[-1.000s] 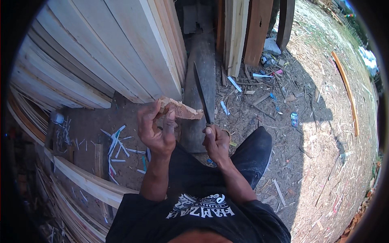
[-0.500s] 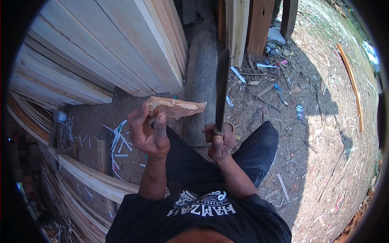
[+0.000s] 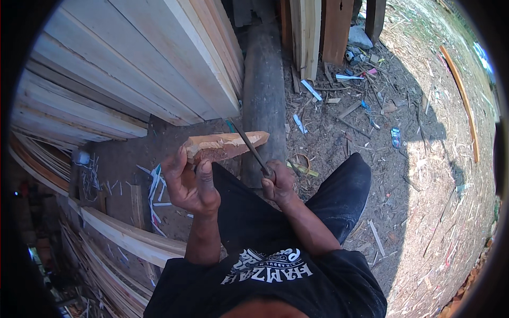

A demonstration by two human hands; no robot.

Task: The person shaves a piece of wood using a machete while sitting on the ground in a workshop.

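My left hand [image 3: 193, 185] grips the left end of a rough, pale-brown piece of wood [image 3: 214, 148], held level above my legs. My right hand [image 3: 281, 183] is closed on the handle of a long, dark blade [image 3: 249, 143], which slants up and left across the wood's right part; whether its edge touches the wood I cannot tell. Behind them a weathered grey log [image 3: 261, 74] lies lengthwise on the ground. My thighs, in dark trousers, are spread below the hands.
Pale boards [image 3: 122, 58] stand at the upper left, upright posts [image 3: 334, 29] at the back right. Long timber [image 3: 127, 238] runs along the lower left. Scraps, strips and chips litter the ground, and a long orange-brown plank [image 3: 462, 100] lies in sunlight at the right.
The blade, upright to the right of the wood earlier, has tilted left across it. The wood and my left hand have shifted slightly left from a second ago, with the wood now more level.
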